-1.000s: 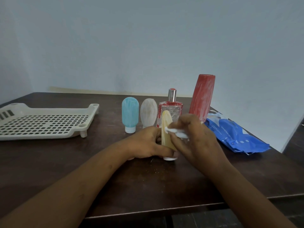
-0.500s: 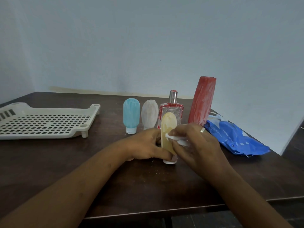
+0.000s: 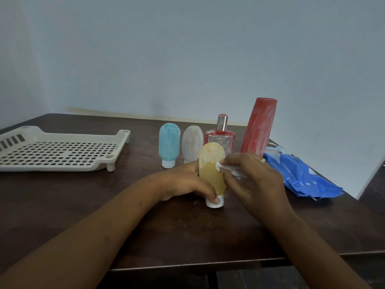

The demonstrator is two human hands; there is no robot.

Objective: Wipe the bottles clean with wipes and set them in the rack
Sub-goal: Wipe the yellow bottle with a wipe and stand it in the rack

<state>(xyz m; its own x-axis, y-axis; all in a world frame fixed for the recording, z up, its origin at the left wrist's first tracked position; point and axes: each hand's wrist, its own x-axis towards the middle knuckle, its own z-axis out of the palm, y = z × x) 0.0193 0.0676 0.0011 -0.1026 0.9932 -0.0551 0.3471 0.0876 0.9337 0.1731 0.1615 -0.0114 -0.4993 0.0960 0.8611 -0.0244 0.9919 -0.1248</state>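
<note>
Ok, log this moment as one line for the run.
step: wiping | left hand: grips yellow bottle, cap down | right hand: pinches wipe against bottle's side | rack: no bottles in it

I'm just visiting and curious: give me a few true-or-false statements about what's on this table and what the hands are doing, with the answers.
1. The left hand grips the yellow bottle, cap pointing down. True.
2. The right hand pinches a wipe against the yellow bottle. True.
3. The blue bottle lies in the rack. False: it stands on the table next to the white bottle, apart from the rack.
4. The pack of wipes lies to the left of the rack. False: it lies at the far right, beside the red bottle.
</note>
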